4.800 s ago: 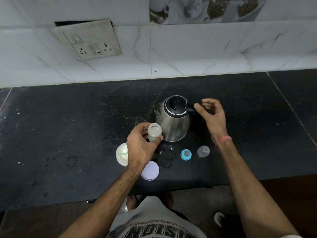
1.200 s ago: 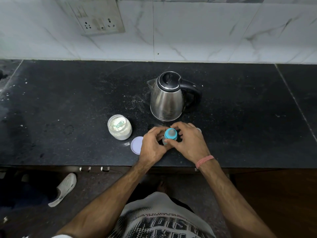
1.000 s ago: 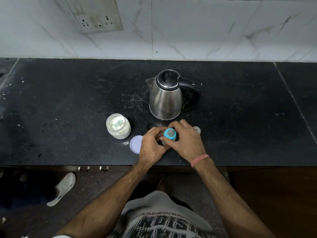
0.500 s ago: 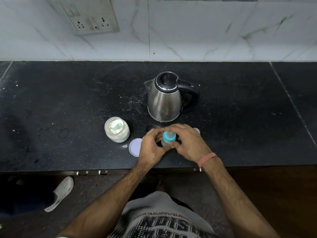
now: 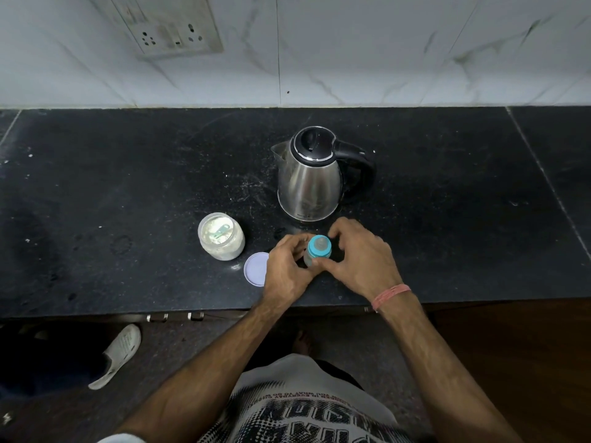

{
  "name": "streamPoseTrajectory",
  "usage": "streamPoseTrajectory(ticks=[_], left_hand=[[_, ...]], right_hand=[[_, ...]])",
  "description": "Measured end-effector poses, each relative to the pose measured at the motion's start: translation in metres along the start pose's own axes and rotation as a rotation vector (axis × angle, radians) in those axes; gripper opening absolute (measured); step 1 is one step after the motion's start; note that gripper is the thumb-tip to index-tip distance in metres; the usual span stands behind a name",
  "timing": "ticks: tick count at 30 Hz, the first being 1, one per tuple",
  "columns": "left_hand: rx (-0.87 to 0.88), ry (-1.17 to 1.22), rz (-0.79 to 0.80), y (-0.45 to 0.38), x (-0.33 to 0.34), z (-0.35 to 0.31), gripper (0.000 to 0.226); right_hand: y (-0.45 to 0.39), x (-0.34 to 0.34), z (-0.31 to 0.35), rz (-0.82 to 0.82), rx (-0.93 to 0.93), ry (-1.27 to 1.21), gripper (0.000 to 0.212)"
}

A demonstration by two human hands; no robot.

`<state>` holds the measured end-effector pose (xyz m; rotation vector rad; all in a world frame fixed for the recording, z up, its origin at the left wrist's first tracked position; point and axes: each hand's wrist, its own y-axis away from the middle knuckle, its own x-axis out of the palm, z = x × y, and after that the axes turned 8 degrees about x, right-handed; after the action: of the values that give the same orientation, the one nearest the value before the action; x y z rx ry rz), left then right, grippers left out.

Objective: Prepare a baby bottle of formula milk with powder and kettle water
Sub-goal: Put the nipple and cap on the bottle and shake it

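Black stone counter [image 5: 128,187] spans view. Steel kettle [image 5: 308,183] upright at centre. Powder jar [image 5: 221,236] open, near-left of it; lid [image 5: 255,269] flat beside. Left hand [image 5: 286,270] grips baby bottle [image 5: 315,254] body, near front edge; right hand [image 5: 359,257] fingers curl round blue teat ring [image 5: 319,247].

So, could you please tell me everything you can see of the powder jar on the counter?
The powder jar is a small round container of clear, plastic-looking material. It stands upright and open on the black counter, left of the kettle. It holds pale powder with a light green scoop lying in it. Its white lid lies flat just right of it. Neither hand touches it.
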<state>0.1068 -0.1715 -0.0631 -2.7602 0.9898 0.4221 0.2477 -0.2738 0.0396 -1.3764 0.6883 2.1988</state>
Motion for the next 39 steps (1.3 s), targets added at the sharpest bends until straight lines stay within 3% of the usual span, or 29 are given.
streamPoseTrajectory(ticks=[3,8,13,15,17,23,27,33,39], left_hand=[[0.004,-0.006,-0.015,0.0,0.001,0.0,0.065],[-0.007,0.009,-0.019,0.001,0.001,-0.002,0.056],[0.013,-0.067,-0.022,0.0,0.0,-0.004,0.053],[-0.008,-0.028,-0.017,-0.001,0.0,-0.004,0.058],[-0.015,-0.015,-0.012,-0.001,0.001,-0.004,0.065],[-0.014,-0.003,-0.025,0.001,0.001,-0.006,0.066],[-0.008,-0.029,-0.027,0.002,0.001,-0.006,0.063],[-0.021,-0.013,-0.076,0.006,0.006,-0.009,0.05],[-0.031,-0.036,-0.067,0.004,0.006,-0.008,0.053]], right_hand=[[-0.001,-0.003,0.002,0.147,-0.127,-0.066,0.079],[-0.002,0.008,0.007,0.021,-0.061,-0.039,0.044],[0.0,0.012,0.007,-0.096,0.032,0.012,0.067],[0.0,0.007,0.001,0.002,-0.047,-0.057,0.063],[-0.001,0.003,-0.004,0.102,-0.152,-0.081,0.074],[-0.007,0.014,-0.002,0.017,-0.084,-0.162,0.054],[-0.008,0.016,-0.006,0.025,-0.072,-0.21,0.056],[0.006,0.038,0.002,-0.174,0.003,-0.203,0.05],[0.002,0.043,-0.007,-0.087,-0.016,-0.22,0.06]])
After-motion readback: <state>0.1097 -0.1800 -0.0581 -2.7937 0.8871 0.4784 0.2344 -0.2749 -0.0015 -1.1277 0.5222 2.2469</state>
